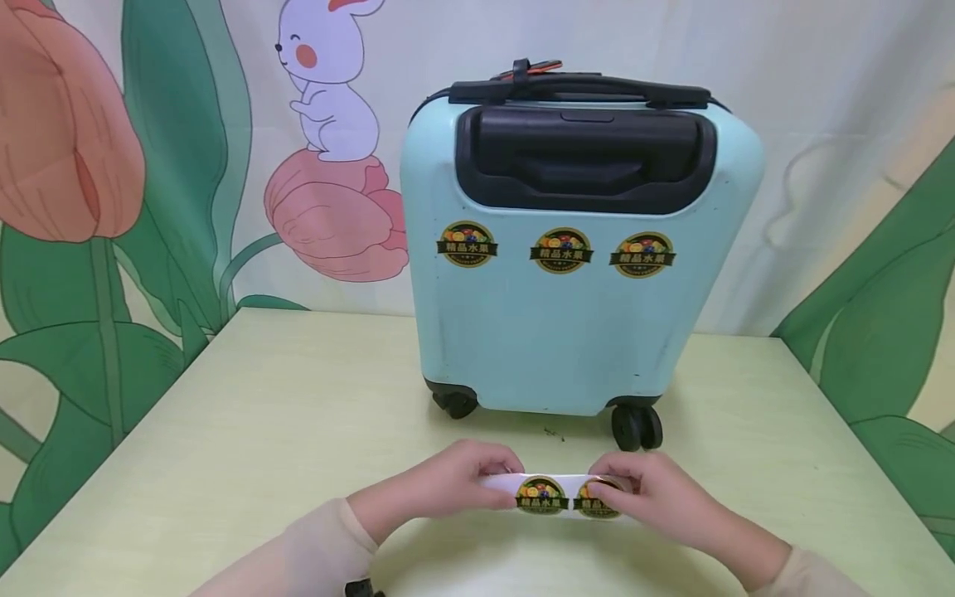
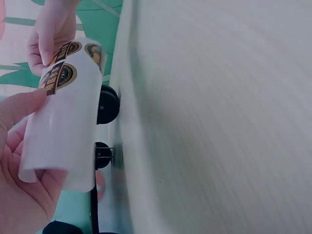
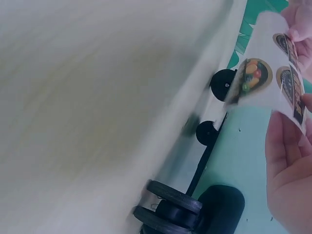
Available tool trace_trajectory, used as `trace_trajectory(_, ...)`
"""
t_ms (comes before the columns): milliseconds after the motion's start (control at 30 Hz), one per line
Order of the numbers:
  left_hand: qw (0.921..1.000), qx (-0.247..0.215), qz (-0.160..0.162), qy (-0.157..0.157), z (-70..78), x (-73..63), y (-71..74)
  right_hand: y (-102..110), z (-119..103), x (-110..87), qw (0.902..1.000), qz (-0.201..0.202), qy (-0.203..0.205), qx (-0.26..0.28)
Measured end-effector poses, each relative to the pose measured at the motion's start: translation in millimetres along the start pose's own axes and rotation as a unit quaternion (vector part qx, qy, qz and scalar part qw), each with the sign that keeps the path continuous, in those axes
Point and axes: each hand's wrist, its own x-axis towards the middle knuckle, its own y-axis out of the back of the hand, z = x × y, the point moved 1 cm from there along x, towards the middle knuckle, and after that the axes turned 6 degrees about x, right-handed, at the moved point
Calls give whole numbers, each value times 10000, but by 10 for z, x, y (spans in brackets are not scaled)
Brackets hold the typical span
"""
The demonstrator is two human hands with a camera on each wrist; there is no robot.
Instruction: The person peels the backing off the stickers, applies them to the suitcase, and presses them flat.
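Both hands hold a white strip of round fruit stickers [image 1: 542,497] above the table, in front of the suitcase. My left hand [image 1: 466,481] pinches its left end, thumb in front and fingers behind. At the other end my right hand [image 1: 656,497] grips the strip, its thumb over a sticker. In the left wrist view the white backing [image 2: 63,131] curves into a loose roll. The right wrist view shows a sticker [image 3: 256,77] on the bent-down part of the strip. A light blue suitcase [image 1: 537,332] stands upright behind, with three matching stickers [image 1: 561,250] in a row.
The suitcase's black wheels [image 1: 637,427] rest on the pale table [image 1: 298,398]. Its black handle [image 1: 589,153] is at the top. A curtain with a rabbit [image 1: 328,83] and tulips hangs behind. A small black object [image 1: 361,589] shows near the left sleeve.
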Motion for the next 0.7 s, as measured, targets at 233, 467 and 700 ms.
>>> trace_trajectory(233, 9975, -633, -65, 293, -3, -12, 3, 21, -15, 9, 9967, 578, 114, -563)
trace_trajectory(467, 9873, -1236, 687, 728, -9, 12, -80, -200, -125, 70, 9060, 2082, 2698, -2512)
trace_trajectory(700, 9596, -2193, 1360, 1124, 6, 49, -213, -453, -217, 111, 8946, 2122, 2871, -2687)
